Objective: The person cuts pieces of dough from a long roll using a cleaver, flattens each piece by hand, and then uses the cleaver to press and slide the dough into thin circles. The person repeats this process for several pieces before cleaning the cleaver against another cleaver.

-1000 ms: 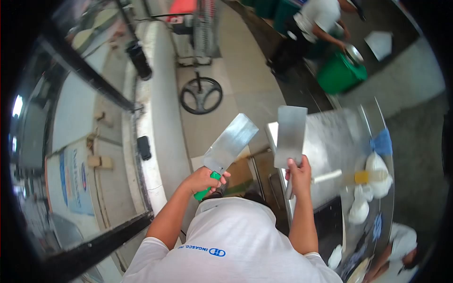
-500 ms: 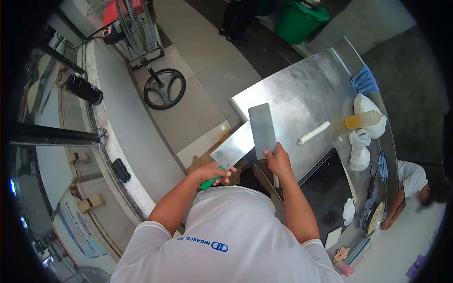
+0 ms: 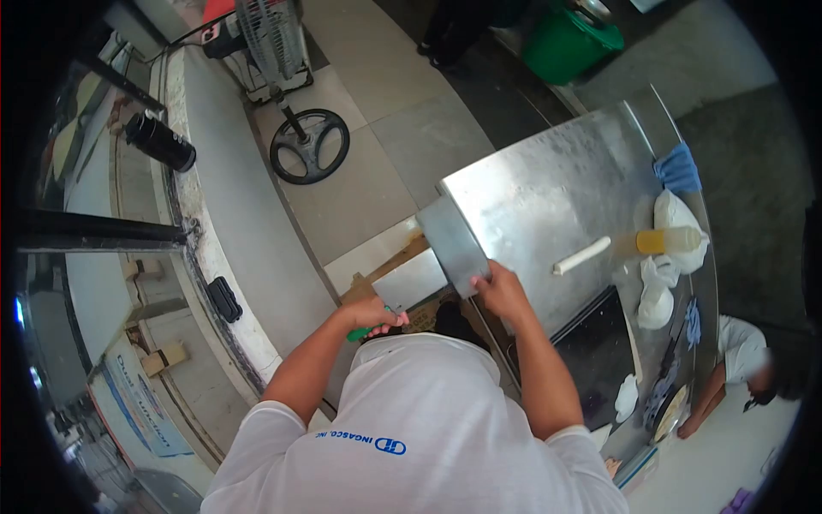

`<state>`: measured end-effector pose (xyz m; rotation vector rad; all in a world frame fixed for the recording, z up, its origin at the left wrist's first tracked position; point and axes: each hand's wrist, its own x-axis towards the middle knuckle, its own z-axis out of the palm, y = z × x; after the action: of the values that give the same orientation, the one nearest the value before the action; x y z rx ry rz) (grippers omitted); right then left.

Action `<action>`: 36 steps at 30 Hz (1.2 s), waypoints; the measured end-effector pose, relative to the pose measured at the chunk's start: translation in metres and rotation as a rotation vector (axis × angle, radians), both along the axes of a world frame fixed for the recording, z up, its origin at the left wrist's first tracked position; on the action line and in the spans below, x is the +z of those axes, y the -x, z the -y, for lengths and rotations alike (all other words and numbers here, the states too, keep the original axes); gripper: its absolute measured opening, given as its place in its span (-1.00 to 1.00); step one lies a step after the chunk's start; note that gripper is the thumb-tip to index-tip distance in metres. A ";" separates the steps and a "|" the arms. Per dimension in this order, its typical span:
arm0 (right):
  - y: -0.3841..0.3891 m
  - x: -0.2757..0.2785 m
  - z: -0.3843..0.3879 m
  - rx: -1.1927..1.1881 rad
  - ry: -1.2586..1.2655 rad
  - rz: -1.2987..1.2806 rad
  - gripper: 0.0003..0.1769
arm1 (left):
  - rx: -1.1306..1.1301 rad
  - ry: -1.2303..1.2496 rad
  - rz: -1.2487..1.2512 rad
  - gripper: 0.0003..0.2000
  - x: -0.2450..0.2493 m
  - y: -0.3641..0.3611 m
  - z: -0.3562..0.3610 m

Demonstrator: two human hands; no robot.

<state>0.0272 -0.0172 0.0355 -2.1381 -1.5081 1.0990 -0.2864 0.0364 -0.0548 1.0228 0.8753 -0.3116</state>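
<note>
My left hand [image 3: 375, 315] is wrapped round the green handle of a wide-bladed cleaver [image 3: 409, 279]. A second cleaver [image 3: 453, 240] is in my right hand [image 3: 499, 289], its broad blade pointing up and to the left. The two blades meet or overlap just off the near corner of the steel table [image 3: 531, 188], in front of my body. On that table, to the right of my right hand, lies a white dough roll [image 3: 581, 255]. The right cleaver's handle is hidden by my fingers.
A yellow-filled bottle [image 3: 668, 241], white bags [image 3: 656, 304] and a blue cloth [image 3: 678, 169] line the table's far right side. A black tray [image 3: 591, 343] lies nearer. A person [image 3: 743, 360] is at the right. A fan [image 3: 270, 47] stands upper left.
The right cleaver has swung down and leftward, off the table surface and over the left blade. My view has shifted slightly, and both hands still hold their cleavers.
</note>
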 end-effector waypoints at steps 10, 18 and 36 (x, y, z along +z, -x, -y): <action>-0.036 0.004 -0.032 -0.093 -0.036 0.023 -0.65 | 0.075 0.097 0.064 -0.54 0.020 -0.038 -0.029; -0.014 0.017 -0.067 0.029 -0.039 0.272 -0.64 | 0.075 0.079 0.046 -0.56 0.014 -0.044 -0.027; -0.004 0.015 -0.077 0.153 -0.005 0.337 -0.66 | 0.172 0.047 0.085 -0.55 -0.007 -0.056 -0.007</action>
<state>0.0316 0.0593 0.0509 -2.3247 -1.8442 0.8051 -0.2308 0.0434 -0.0622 0.9040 0.8691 -0.1417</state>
